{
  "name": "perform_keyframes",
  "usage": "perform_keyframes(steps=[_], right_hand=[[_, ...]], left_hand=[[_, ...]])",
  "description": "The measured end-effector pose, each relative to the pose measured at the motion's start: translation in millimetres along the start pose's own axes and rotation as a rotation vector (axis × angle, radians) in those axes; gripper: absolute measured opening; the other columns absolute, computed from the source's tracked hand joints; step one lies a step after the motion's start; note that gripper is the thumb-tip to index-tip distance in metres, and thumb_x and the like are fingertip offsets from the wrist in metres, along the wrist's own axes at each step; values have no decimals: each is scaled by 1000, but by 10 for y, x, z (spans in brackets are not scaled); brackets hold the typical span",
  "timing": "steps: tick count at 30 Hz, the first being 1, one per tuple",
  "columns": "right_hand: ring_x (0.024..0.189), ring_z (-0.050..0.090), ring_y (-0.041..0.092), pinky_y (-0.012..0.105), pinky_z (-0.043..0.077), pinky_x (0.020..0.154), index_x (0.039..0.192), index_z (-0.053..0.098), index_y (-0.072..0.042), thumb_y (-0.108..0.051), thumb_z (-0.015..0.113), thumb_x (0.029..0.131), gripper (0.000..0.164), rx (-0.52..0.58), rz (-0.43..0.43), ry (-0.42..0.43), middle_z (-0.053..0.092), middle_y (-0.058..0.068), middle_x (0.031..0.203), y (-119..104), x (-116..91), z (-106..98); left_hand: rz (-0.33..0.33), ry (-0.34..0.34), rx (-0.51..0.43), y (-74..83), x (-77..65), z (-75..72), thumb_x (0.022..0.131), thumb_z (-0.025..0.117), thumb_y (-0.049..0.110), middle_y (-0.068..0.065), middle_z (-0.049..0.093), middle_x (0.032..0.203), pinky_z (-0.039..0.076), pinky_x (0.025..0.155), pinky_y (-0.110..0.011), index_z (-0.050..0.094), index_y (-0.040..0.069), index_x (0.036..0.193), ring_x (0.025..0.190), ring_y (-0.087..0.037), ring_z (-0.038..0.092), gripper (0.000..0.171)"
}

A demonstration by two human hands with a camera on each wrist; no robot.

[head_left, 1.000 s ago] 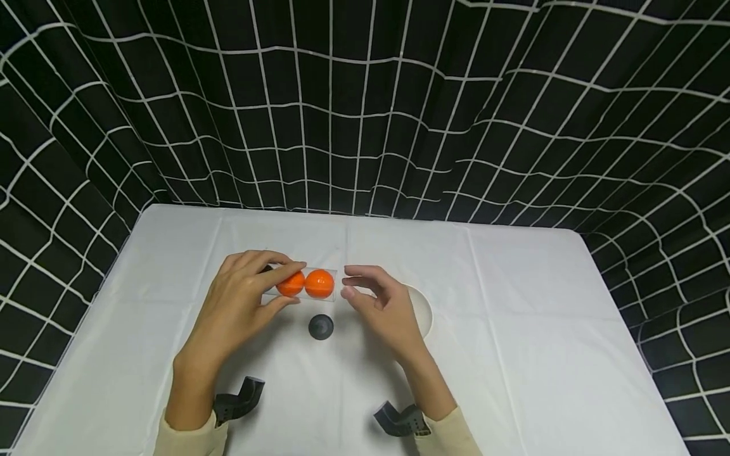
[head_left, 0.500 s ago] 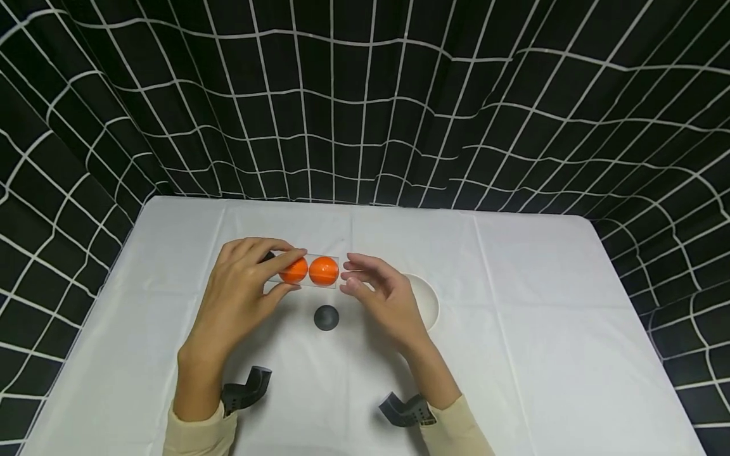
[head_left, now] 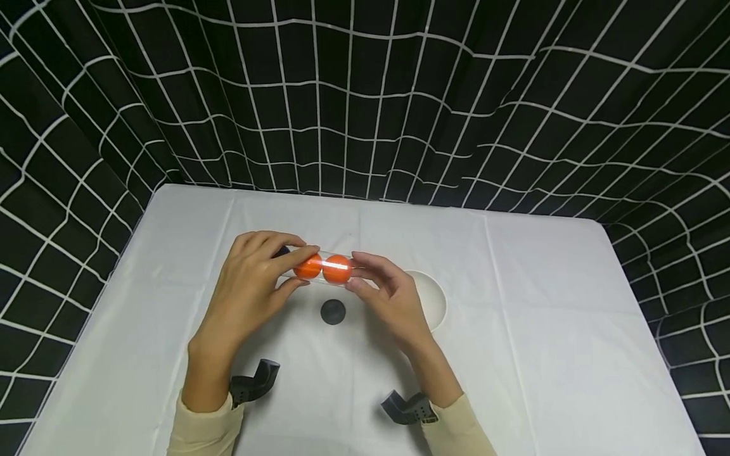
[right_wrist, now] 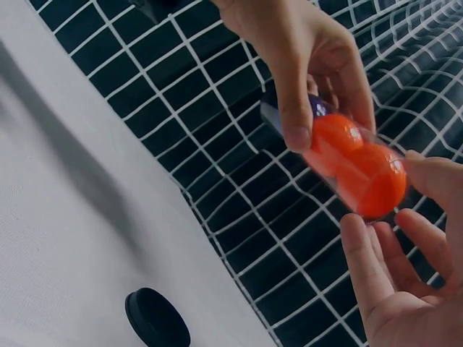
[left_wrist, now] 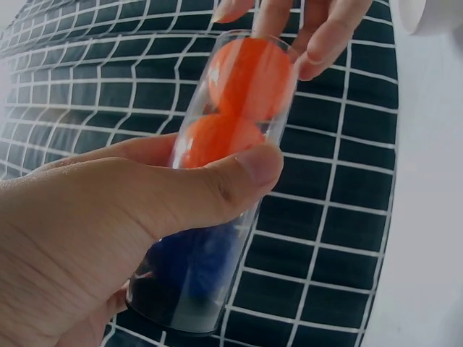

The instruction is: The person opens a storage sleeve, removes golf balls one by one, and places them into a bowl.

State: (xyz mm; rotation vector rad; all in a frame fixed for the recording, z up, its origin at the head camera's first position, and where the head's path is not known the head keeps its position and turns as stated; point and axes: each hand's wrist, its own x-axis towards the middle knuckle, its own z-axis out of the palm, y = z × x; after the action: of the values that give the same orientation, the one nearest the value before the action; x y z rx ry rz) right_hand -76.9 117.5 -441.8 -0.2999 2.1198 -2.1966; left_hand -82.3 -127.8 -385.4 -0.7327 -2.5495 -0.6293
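A clear plastic tube [head_left: 322, 268] is held sideways above the table by my left hand [head_left: 251, 285], its thumb across the middle in the left wrist view. Two orange balls [left_wrist: 249, 78] sit towards one end, and a dark blue ball [left_wrist: 195, 260] lies behind them near the black closed end. My right hand [head_left: 390, 294] cups the other end with loosely bent fingers, fingertips right at the rim beside the outer orange ball. Below the tube, a round black cap [head_left: 333, 311] lies on the white cloth.
A white bowl [head_left: 432, 301] stands on the white-covered table [head_left: 536, 304], partly hidden behind my right hand. Black curtains with a white grid [head_left: 365, 101] surround the back and sides. Each wrist wears a black camera mount [head_left: 255, 383].
My right fingertips have come from just off the tube's end to right at its rim. The left hand keeps its grip, and the tube shifts slightly right in the head view.
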Motion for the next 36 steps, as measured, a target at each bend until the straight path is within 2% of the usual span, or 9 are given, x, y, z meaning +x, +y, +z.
perform_keyframes(steps=[6,11,15,19,22,28,36], right_hand=[[118,71,10,27,58,106,139,66,-4,-8,75,97,43,-38,4,21,70,17,135,55,15,7],[119,70,10,24,55,108,139,65,0,-6,75,97,44,-64,3,38,70,16,135,36,59,2],[120,69,9,20,58,102,141,62,1,-3,75,96,47,-22,8,42,68,10,136,0,50,-10],[120,69,7,19,59,100,140,64,-2,-3,74,96,45,-32,19,71,69,0,132,-41,11,-57],[121,69,7,20,58,101,140,63,-2,-3,72,97,44,-34,21,70,69,-2,131,-57,14,-97],[122,68,8,20,57,104,142,62,-4,-5,71,99,44,-83,19,22,66,1,136,-88,22,-253],[122,67,10,18,59,97,139,67,-8,-9,76,97,44,-207,29,-15,70,-1,133,-150,-47,-505]], left_hand=[[-17,-30,25,-24,8,-8,79,94,25,-4,76,120,44,111,-49,79,20,124,119,-27,67,48],[-33,-36,20,-71,12,-14,81,93,27,-4,76,122,45,111,-50,78,19,126,121,-28,67,49],[-52,-46,-19,-108,14,9,81,93,28,-4,76,123,46,112,-51,78,20,128,121,-28,67,50],[-109,-109,-81,-138,5,53,83,91,29,-2,76,126,49,110,-52,76,21,132,123,-28,67,52],[-151,-136,-113,-164,-18,54,84,91,30,1,76,127,53,107,-52,76,21,132,123,-26,68,52],[-152,-118,-166,-210,-39,44,83,92,29,2,76,125,58,99,-47,76,21,132,118,-24,70,52],[-171,-139,-156,-230,-38,71,82,92,28,1,76,126,59,99,-45,76,22,133,119,-23,70,54]])
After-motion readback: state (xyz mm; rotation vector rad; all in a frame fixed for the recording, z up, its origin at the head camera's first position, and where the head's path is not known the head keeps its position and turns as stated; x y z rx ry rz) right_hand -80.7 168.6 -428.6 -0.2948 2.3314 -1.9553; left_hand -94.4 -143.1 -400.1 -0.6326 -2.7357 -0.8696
